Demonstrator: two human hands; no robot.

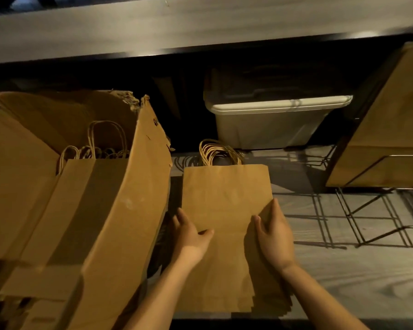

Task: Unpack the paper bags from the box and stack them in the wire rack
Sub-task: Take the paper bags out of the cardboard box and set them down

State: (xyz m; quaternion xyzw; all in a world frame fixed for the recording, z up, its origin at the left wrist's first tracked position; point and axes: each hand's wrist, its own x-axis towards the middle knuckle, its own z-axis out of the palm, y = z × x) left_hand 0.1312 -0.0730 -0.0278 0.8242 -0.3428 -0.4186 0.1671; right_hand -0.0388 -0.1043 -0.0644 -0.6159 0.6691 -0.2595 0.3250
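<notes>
You have a grey wood-grain surface [343, 282] carrying 1 torn brown cardboard box [119, 210] at left, 1 flat stack of brown paper bags [224, 198] just beside it, 1 black wire rack [377, 226] at right, and 1 pale plastic bin [267, 129] behind.

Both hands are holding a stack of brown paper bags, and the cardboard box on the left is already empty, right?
Not quite. The head view shows the cardboard box is not empty: more paper bags stand inside it. The rest holds: left hand and right hand hold the stack of brown paper bags.
</notes>
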